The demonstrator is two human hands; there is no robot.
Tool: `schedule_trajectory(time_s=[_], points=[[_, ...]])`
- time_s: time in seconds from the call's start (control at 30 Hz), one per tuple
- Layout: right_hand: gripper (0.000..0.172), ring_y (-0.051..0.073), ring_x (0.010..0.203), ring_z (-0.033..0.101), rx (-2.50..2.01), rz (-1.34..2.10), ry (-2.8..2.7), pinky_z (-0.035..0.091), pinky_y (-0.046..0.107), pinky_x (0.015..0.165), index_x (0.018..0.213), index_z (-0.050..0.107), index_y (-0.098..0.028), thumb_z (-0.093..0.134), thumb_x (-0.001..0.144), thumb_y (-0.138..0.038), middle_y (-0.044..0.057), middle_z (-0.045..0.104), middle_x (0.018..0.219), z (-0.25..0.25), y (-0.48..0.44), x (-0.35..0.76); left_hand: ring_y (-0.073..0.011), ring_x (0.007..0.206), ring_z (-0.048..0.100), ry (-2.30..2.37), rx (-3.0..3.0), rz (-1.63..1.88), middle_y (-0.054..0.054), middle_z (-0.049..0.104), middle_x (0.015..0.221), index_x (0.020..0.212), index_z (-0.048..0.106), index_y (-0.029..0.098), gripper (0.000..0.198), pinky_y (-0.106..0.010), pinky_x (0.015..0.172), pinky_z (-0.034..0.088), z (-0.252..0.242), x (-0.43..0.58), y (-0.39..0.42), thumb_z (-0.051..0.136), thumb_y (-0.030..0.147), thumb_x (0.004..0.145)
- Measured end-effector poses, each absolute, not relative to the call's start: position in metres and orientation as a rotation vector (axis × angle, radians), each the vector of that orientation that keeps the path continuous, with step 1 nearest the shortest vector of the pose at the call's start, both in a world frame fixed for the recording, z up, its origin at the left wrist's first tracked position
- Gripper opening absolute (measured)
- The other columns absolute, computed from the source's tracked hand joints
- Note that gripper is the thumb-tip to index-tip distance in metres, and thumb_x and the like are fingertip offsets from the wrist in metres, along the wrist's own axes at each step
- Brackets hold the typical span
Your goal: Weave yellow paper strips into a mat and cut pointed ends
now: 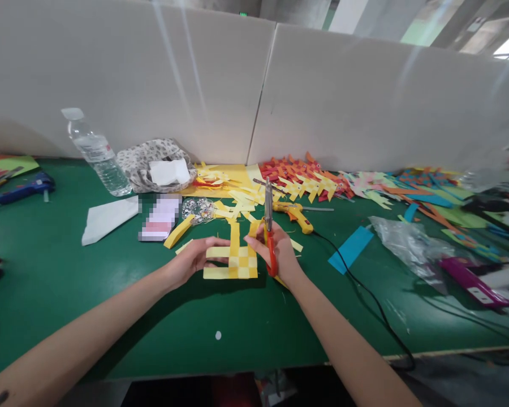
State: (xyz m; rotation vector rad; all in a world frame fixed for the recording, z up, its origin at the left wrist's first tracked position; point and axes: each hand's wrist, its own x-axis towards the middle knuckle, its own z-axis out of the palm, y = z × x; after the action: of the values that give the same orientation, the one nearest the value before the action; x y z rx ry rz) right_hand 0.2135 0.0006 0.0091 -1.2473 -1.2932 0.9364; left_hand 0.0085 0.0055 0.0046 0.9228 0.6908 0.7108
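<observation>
A woven paper piece [242, 263] in yellow and pale yellow, its checkered middle trailing loose strips upward and to the left, is held up between both hands above the table. My left hand [194, 260] grips it from the left, with the fingers behind the pale strips. My right hand [282, 254] pinches its right-hand strip between thumb and fingers. That same hand also carries scissors [272, 249] with red handles, their blades pointing up and away. Beyond the hands lie loose yellow paper strips [180, 230] and a packet of small googly eyes [198, 210].
A yellow glue gun [296, 215] trails a black cord to the front edge. Behind it lies a pile of red-and-orange woven paper pieces [297, 172]. A water bottle [99, 155], a pixelated phone [159, 217], a blue paper strip [350, 249] and a purple device [477, 282] are around.
</observation>
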Motion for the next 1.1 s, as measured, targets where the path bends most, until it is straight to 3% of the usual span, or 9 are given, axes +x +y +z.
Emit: schedule_trajectory(time_s=[0.13, 0.33, 0.47, 0.67, 0.97, 1.1], points=[[0.038, 0.011, 0.056, 0.047, -1.244, 0.857, -1.181, 0.043, 0.028, 0.060, 0.070, 0.047, -0.022, 0.079, 0.054, -0.036, -0.006, 0.048, 0.066, 0.002, 0.004, 0.212, -0.0276, 0.095, 0.064, 0.647, 0.908, 0.744, -0.013, 0.069, 0.103, 0.105, 0.062, 0.015, 0.042, -0.036, 0.076, 0.051, 0.002, 0.009, 0.003, 0.070, 0.037, 0.071], [0.035, 0.011, 0.057, 0.050, -1.287, 0.734, -0.981, 0.045, 0.029, 0.061, 0.075, 0.048, -0.021, 0.075, 0.060, -0.038, -0.005, 0.049, 0.069, -0.001, 0.004, 0.214, -0.0294, 0.111, 0.057, 0.576, 1.026, 0.625, -0.013, 0.057, 0.125, 0.114, 0.056, 0.020, 0.054, -0.038, 0.086, 0.049, 0.005, 0.016, -0.004, 0.077, 0.017, 0.064], [0.039, 0.014, 0.058, 0.056, -1.232, 0.849, -1.019, 0.048, 0.032, 0.063, 0.077, 0.046, -0.022, 0.077, 0.058, -0.038, -0.005, 0.051, 0.069, 0.007, -0.004, 0.205, -0.0227, 0.100, 0.062, 0.715, 1.061, 0.683, -0.010, 0.065, 0.110, 0.106, 0.060, 0.018, 0.044, -0.034, 0.086, 0.049, 0.005, 0.026, -0.012, 0.077, 0.022, 0.066], [0.041, 0.011, 0.052, 0.051, -1.251, 0.952, -1.114, 0.049, 0.030, 0.057, 0.071, 0.046, -0.023, 0.081, 0.052, -0.035, -0.007, 0.047, 0.061, 0.015, -0.015, 0.190, -0.0153, 0.071, 0.063, 1.035, 1.044, 0.894, 0.000, 0.066, 0.075, 0.079, 0.063, 0.017, 0.028, -0.027, 0.067, 0.051, -0.001, 0.026, -0.007, 0.078, 0.034, 0.062], [0.042, 0.011, 0.054, 0.054, -1.147, 1.182, -0.960, 0.051, 0.029, 0.062, 0.069, 0.047, -0.022, 0.083, 0.048, -0.025, -0.010, 0.050, 0.058, 0.019, -0.017, 0.190, -0.0112, 0.063, 0.057, 1.001, 1.213, 0.961, 0.004, 0.061, 0.065, 0.073, 0.060, 0.018, 0.021, -0.022, 0.059, 0.044, 0.001, 0.021, -0.002, 0.075, 0.030, 0.065], [0.042, 0.014, 0.066, 0.062, -1.099, 1.202, -1.000, 0.052, 0.032, 0.073, 0.073, 0.047, -0.023, 0.082, 0.051, -0.026, -0.006, 0.059, 0.067, 0.016, -0.017, 0.193, -0.0113, 0.057, 0.055, 1.120, 1.200, 0.932, 0.004, 0.057, 0.060, 0.065, 0.058, 0.016, 0.027, -0.023, 0.053, 0.042, -0.001, 0.021, -0.001, 0.077, 0.036, 0.062]])
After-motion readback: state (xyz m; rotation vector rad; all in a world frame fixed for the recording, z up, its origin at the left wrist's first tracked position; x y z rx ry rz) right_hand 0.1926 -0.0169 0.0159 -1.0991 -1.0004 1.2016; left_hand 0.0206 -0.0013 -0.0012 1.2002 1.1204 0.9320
